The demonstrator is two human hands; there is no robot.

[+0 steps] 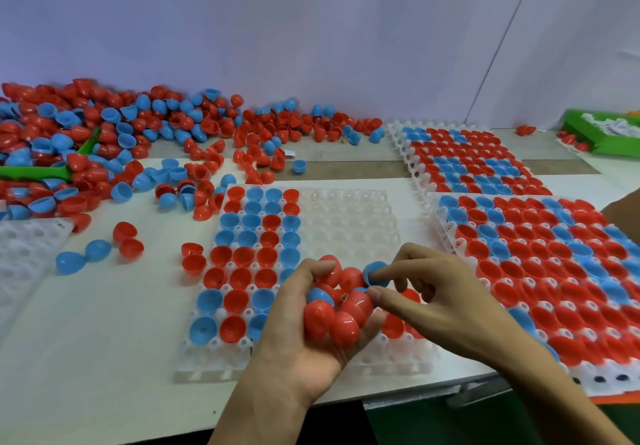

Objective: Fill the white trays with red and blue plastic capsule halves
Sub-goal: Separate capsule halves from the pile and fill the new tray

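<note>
A white tray (349,223) lies in front of me, its left columns filled with red and blue capsule halves, its right part showing bare cups. My left hand (304,340) hovers over the tray's near edge, palm up, and holds a handful of capsule halves (341,309), mostly red. My right hand (436,292) reaches in from the right and pinches a blue half (375,271) at the top of that handful. A few red halves sit in the tray under my right hand.
A big loose pile of red and blue halves (104,140) covers the far left, with a green scoop (41,171) in it. Two filled trays (540,264) (464,157) lie on the right. Another white tray (24,247) sits at the left edge. A green box (602,136) stands far right.
</note>
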